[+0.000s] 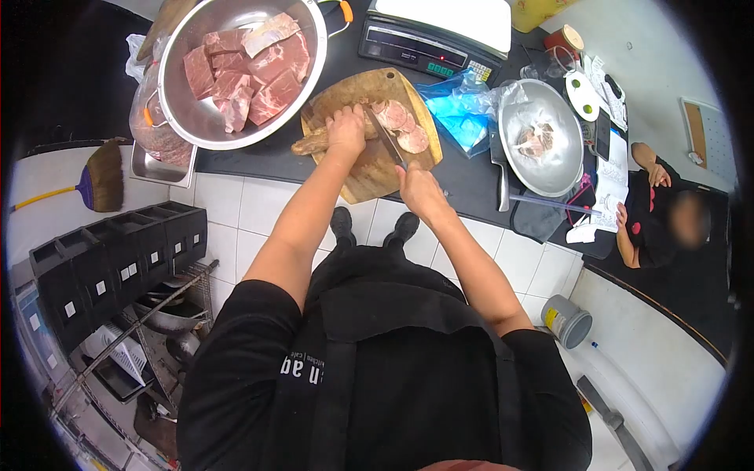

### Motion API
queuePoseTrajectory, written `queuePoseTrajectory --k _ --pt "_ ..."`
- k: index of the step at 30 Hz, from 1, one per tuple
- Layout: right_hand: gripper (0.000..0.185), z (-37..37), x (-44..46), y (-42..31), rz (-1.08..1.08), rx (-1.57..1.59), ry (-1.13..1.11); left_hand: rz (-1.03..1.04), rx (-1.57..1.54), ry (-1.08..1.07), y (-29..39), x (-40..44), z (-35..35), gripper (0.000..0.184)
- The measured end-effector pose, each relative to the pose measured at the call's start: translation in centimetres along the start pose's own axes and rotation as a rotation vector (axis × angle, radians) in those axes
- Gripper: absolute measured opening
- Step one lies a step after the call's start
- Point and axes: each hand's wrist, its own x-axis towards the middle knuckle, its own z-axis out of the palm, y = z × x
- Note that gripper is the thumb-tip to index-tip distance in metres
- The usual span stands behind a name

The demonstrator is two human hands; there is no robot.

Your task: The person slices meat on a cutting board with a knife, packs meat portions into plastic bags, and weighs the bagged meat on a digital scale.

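Observation:
On the wooden cutting board (365,177), my left hand (345,129) presses down on a long piece of meat (316,142), its fingers curled over the end by the blade. My right hand (420,188) is wrapped round the handle of a knife (385,139), whose blade slants across the board beside the meat. Several round pale-pink slices (399,122) lie overlapping on the far side of the blade. The knife handle is mostly hidden in my right hand.
A steel bowl of raw meat chunks (177,98) stands at the left, a scale (432,49) behind the board. Blue plastic (463,114), a second metal bowl (556,174) and another knife (503,184) are at the right. Beyond them, a person (656,212) touches papers.

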Motion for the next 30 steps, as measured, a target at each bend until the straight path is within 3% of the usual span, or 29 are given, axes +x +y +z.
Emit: queuePoseTrajectory --k 7,9,15,22,30 --pt "0.040 1.0 1.3 0.0 0.033 -0.008 0.000 0.015 0.010 0.035 -0.2 0.0 0.6 0.057" --pt "0.041 1.5 2.1 0.0 0.035 -0.012 -0.003 0.049 0.007 0.099 -0.3 -0.4 0.8 0.035" --pt "0.041 1.6 1.5 0.0 0.066 -0.002 -0.049 0.027 0.025 0.077 0.2 -0.5 0.2 0.031" --pt "0.040 2.4 5.7 -0.3 -0.022 0.080 -0.025 0.063 0.006 0.090 0.3 -0.6 -0.6 0.034" --pt "0.041 1.6 3.5 0.4 0.098 0.091 -0.142 0.021 -0.033 0.006 0.3 -0.4 -0.6 0.043"
